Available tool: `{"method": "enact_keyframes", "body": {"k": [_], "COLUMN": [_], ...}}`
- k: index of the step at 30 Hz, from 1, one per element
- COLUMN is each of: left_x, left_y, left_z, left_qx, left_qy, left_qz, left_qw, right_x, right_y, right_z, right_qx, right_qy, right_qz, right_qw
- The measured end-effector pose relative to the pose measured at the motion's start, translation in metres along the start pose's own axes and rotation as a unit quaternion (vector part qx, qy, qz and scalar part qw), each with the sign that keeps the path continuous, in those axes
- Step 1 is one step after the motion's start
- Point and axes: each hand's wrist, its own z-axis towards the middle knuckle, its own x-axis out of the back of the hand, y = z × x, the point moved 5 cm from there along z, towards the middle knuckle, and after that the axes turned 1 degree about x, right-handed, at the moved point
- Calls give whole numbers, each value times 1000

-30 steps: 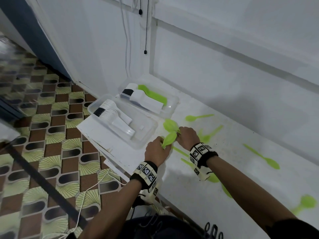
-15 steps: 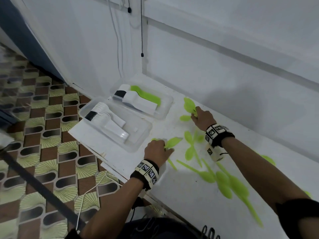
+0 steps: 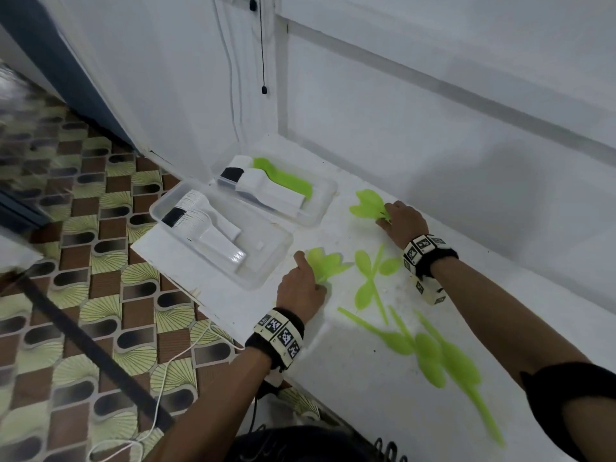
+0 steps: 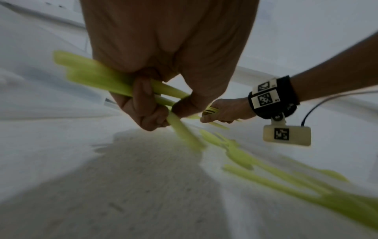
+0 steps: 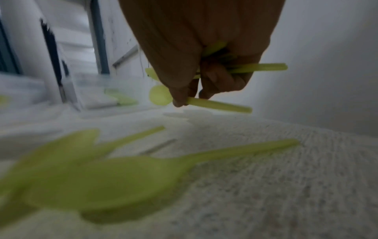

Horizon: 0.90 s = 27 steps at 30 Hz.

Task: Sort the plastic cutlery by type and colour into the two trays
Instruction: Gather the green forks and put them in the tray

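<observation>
Your left hand [image 3: 300, 288] is clamped around a bunch of lime-green plastic spoons [image 3: 325, 263], fingers curled over their handles (the left wrist view shows this plainly), low over the white tabletop [image 3: 350, 395] just beside the near clear plastic tray [image 3: 276, 258]. Your right hand [image 3: 401, 221] grips a second bunch of green spoons [image 3: 368, 205], thumb and fingers pinched on the handles, near the far clear plastic tray [image 3: 325, 201]. Loose green plastic spoons [image 3: 370, 278] lie scattered on the tabletop between and behind your two hands, with more blurred ones toward your right elbow. The near tray holds a stack of white plastic cutlery [image 3: 213, 235] with a black band at one end. The far tray holds white pieces [image 3: 266, 190] and, beside them, a row of green cutlery [image 3: 286, 178]. The type of these pieces cannot be told.
</observation>
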Motion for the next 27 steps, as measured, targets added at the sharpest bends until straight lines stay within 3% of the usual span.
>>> {"method": "enact_keyframes", "body": {"k": [4, 12, 15, 19, 24, 27], "left_x": [-1, 8, 15, 22, 6, -12], "left_y": [10, 9, 2, 5, 17, 27], "left_z": [8, 11, 9, -3, -20, -26], "left_qx": [-17, -77, -90, -112, -275, -333], "left_qy": [-2, 52, 63, 61, 27, -12], "left_qz": [23, -96, -128, -152, -20, 100], "left_qw": [1000, 991, 986, 980, 961, 938], "right_x": [6, -2, -10, -18, -12, -2], "right_y": [-2, -5, -4, 2, 2, 10], "right_z": [-15, -71, -82, -87, -93, -101], "right_qx": [-4, 69, 79, 89, 121, 110], "right_qy": [39, -39, -121, -148, -118, -76], "right_qz": [42, 77, 18, -41, -66, 19], "right_qw": [998, 994, 989, 984, 983, 991]}}
